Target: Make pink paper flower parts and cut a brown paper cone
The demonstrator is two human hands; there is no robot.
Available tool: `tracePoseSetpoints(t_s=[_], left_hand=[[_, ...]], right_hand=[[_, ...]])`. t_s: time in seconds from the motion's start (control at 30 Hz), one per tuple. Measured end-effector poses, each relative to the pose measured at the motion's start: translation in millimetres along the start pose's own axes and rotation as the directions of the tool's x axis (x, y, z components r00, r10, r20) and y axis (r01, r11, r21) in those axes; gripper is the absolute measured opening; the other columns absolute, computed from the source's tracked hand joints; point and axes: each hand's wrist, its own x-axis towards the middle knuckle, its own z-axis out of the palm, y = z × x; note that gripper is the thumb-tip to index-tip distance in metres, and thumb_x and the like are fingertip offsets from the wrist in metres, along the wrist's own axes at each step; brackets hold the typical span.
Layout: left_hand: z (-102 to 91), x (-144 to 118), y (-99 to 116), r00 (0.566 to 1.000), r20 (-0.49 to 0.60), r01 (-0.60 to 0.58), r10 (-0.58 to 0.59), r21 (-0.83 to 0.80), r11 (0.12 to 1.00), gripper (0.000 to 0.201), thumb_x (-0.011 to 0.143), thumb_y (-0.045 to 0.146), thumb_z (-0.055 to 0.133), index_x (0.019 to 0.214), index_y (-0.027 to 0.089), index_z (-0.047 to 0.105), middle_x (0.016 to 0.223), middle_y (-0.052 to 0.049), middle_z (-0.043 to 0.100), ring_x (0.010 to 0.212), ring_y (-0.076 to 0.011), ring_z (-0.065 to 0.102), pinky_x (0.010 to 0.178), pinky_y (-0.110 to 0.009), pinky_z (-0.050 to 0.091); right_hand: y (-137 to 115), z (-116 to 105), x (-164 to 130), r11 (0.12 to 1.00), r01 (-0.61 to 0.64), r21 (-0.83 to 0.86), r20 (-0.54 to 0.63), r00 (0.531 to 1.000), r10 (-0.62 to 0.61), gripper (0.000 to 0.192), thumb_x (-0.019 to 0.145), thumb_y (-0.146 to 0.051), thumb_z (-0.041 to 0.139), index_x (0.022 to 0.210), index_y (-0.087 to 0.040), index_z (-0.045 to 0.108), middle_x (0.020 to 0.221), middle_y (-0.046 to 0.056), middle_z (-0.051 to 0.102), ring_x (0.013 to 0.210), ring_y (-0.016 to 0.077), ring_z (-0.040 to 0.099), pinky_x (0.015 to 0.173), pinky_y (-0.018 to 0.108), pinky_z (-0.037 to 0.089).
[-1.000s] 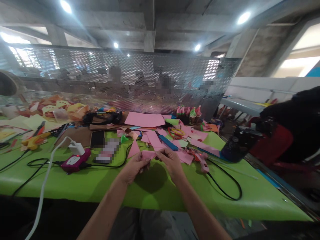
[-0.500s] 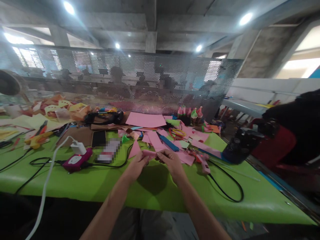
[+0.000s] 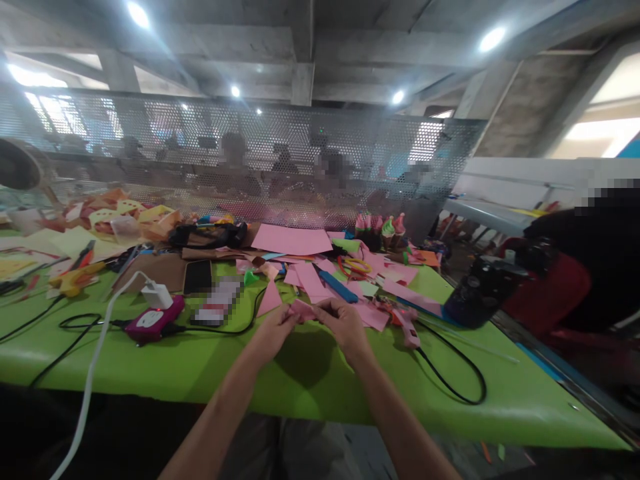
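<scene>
Between my hands, above the green table [image 3: 200, 367], is a small piece of pink paper [image 3: 303, 309]. My left hand [image 3: 274, 331] pinches its left end between thumb and fingers. At the other end my right hand [image 3: 345, 327] grips it the same way. Just beyond lie a pink paper triangle [image 3: 271, 297], strips of pink paper [image 3: 311, 283] and a blue, narrow tool or case [image 3: 338, 287]. A pink glue gun [image 3: 409, 328] with a black cord rests to the right of my right hand.
At left sit a purple power strip [image 3: 155, 319] with a white charger [image 3: 157, 295], cables, and two phones, one of them dark [image 3: 198, 277]. A dark bottle [image 3: 480, 290] stands at the right edge. Behind, a perforated metal screen [image 3: 280, 167] closes off the table; a person in black is at right.
The pink paper has turned slightly in my fingers and shows more of its face. Both hands have barely shifted.
</scene>
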Motion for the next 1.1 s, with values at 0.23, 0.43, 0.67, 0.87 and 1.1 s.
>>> tracePoseSetpoints(t_s=[0.23, 0.43, 0.67, 0.87, 1.1], left_hand=[[0.8, 0, 1, 0.998, -0.019, -0.057, 0.06, 0.107, 0.993, 0.027, 0.082, 0.042, 0.061, 0.07, 0.019, 0.052, 0.056, 0.005, 0.047, 0.053, -0.0114, 0.04, 0.052, -0.023, 0.028], [-1.4, 0, 6, 0.994, -0.087, -0.06, 0.071, 0.116, 0.991, 0.032, 0.075, 0.041, 0.068, 0.062, 0.019, 0.049, 0.049, 0.007, 0.04, 0.047, -0.0082, 0.034, 0.047, -0.022, 0.023], [-0.9, 0, 10, 0.993, -0.12, -0.003, -0.008, -0.092, 0.996, 0.036, 0.074, 0.053, 0.065, 0.072, 0.018, 0.053, 0.056, 0.002, 0.06, 0.042, -0.0079, 0.041, 0.042, -0.02, 0.03], [0.2, 0, 11, 0.997, -0.076, -0.03, 0.023, -0.099, 0.995, 0.034, 0.075, 0.049, 0.066, 0.075, 0.015, 0.059, 0.066, -0.001, 0.066, 0.047, -0.0072, 0.048, 0.046, -0.019, 0.038], [0.5, 3, 8, 0.995, -0.094, -0.026, 0.016, -0.108, 0.994, 0.039, 0.072, 0.053, 0.067, 0.078, 0.015, 0.061, 0.057, 0.002, 0.059, 0.046, -0.0081, 0.048, 0.043, -0.019, 0.035]], right_hand=[[0, 0, 1, 0.996, -0.049, 0.08, 0.009, 0.999, 0.049, 0.025, 0.07, -0.044, 0.072, 0.072, -0.019, 0.069, 0.068, 0.002, 0.068, 0.066, 0.0195, 0.06, 0.064, 0.031, 0.046], [7, -1, 2, 0.995, -0.074, 0.068, 0.085, 0.994, 0.068, 0.025, 0.068, -0.043, 0.074, 0.077, -0.019, 0.07, 0.073, 0.001, 0.067, 0.07, 0.0187, 0.06, 0.065, 0.03, 0.046], [1, 2, -1, 0.953, -0.181, 0.243, 0.084, 0.983, 0.166, 0.031, 0.064, -0.045, 0.079, 0.068, -0.019, 0.064, 0.061, -0.002, 0.062, 0.056, 0.0139, 0.053, 0.055, 0.026, 0.04], [-1, 1, -3, 0.943, -0.199, 0.268, 0.125, 0.977, 0.171, 0.035, 0.063, -0.044, 0.08, 0.062, -0.019, 0.057, 0.054, -0.004, 0.056, 0.049, 0.0117, 0.048, 0.05, 0.025, 0.035], [-4, 2, -3, 0.941, -0.22, 0.255, 0.135, 0.972, 0.191, 0.035, 0.066, -0.049, 0.077, 0.066, -0.017, 0.061, 0.055, -0.003, 0.058, 0.048, 0.0108, 0.05, 0.05, 0.024, 0.037]])
